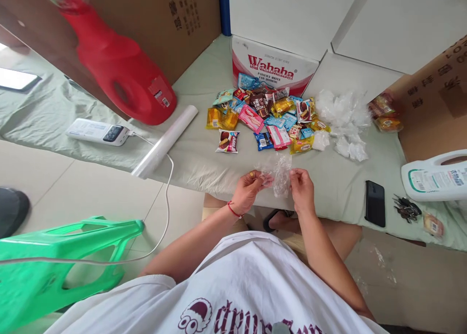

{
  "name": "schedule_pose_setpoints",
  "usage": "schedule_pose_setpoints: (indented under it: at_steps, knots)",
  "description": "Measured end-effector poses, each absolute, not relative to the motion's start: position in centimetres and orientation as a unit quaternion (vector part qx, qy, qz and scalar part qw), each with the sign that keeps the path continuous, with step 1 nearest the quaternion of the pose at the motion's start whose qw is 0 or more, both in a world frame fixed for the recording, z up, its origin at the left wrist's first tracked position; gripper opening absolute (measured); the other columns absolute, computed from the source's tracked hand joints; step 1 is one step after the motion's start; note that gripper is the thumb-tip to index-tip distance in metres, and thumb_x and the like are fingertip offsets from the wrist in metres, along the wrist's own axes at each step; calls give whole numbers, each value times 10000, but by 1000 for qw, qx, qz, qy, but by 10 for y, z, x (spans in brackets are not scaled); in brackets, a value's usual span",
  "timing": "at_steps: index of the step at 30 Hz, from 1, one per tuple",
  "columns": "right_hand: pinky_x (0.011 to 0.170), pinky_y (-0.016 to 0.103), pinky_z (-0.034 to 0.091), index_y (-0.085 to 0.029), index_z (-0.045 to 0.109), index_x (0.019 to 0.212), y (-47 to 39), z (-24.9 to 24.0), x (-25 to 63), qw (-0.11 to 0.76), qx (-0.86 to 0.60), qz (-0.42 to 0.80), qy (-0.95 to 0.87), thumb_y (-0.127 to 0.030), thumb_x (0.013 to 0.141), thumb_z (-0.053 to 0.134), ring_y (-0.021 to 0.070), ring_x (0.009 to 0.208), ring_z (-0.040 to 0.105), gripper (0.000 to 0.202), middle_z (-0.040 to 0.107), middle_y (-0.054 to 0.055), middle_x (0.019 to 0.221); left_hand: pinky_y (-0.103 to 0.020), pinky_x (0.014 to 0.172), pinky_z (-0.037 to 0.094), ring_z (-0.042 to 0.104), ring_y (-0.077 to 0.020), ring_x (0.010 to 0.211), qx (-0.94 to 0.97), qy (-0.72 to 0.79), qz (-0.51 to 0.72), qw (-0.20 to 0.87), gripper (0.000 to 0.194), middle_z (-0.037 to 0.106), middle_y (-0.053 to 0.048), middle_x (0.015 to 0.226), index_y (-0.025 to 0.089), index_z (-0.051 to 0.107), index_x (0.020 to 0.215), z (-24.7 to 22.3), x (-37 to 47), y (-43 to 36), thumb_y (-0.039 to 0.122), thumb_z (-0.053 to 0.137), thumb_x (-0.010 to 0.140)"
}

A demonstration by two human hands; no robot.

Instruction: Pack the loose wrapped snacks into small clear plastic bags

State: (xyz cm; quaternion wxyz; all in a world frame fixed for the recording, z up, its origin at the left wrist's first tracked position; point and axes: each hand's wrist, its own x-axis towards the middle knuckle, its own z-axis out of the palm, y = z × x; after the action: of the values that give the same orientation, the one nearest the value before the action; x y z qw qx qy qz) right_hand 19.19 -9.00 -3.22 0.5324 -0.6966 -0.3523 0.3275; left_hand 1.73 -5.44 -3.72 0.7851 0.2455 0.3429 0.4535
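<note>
A crumpled clear plastic bag is stretched between my two hands, just over the front edge of the cloth-covered surface. My left hand pinches its left side, with a ring and a red bracelet showing. On the other side my right hand has its fingers closed on the bag's edge. Beyond the hands lies a pile of wrapped snacks in many colours. One snack packet sits apart at the left of the pile. To the right is a heap of crumpled clear plastic bags.
A Wahaba-printed carton stands behind the snacks. To the left are a red jug, a clear plastic roll, a white power bank with its cable, and a green stool. Right: a phone, keys, a white bottle.
</note>
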Motion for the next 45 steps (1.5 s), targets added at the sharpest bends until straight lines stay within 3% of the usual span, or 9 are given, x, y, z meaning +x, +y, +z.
schedule_pose_setpoints:
  at_steps: [7,14,18,21,27,32,36,39,45]
  knots:
    - [526,246,359,-223,605,755,-86,-26,220,561,-660,383,-321,-597,735,800,107,587,400,422,488,-49,663,-307,808,587,740,-172,845,177,397,481,761,332,720,-16,827,185,551,747,-46,-3,-35,325,852,726]
    - [524,208,390,-214,628,739,-117,-14,268,577,-666,399,-254,-546,640,897,98,629,458,438,541,-28,716,-303,779,599,731,-156,774,132,411,468,771,201,704,-20,778,181,535,748,-45,-22,-7,186,731,794]
    - [526,244,393,-209,654,721,-132,-28,287,486,-709,417,-296,-638,645,854,119,610,458,479,572,-9,700,-220,607,526,688,-117,660,170,434,451,762,213,655,15,736,191,530,795,-47,-14,4,215,741,811]
    - [567,279,396,-212,695,757,-140,-30,297,395,-741,367,-400,-656,760,757,141,605,454,448,556,-11,651,-192,547,461,665,-100,627,218,445,456,739,218,641,26,750,198,519,812,-50,-6,11,238,732,832]
    - [715,304,468,-237,699,844,-152,-2,302,410,-726,151,-531,-507,925,637,177,769,585,288,648,25,844,-201,622,481,629,-84,640,316,438,445,714,181,634,32,741,188,541,817,-51,16,31,249,706,859]
    - [728,322,511,-229,744,979,-149,-1,318,268,-754,273,-534,-537,886,637,206,835,658,338,733,61,962,-187,556,432,591,-73,590,395,418,416,705,184,611,40,723,186,528,833,-54,41,53,269,678,902]
    - [831,360,526,-209,724,1081,-113,-1,329,360,-787,143,-481,-548,925,566,229,959,668,405,731,100,1063,-191,550,435,594,-80,576,449,388,377,711,224,564,48,675,181,538,819,-57,52,60,284,726,885]
    - [872,376,519,-203,726,1090,-70,-5,318,351,-740,167,-548,-571,917,568,247,1035,651,437,722,115,1124,-196,570,453,597,-80,589,464,380,359,715,245,564,47,687,177,553,828,-60,54,59,309,756,865]
    - [807,336,467,-212,711,894,-35,-28,280,221,-704,239,-631,-400,857,654,218,851,624,200,716,41,850,-214,569,440,573,-93,575,483,423,354,680,131,545,42,662,166,582,807,-65,61,61,216,680,879]
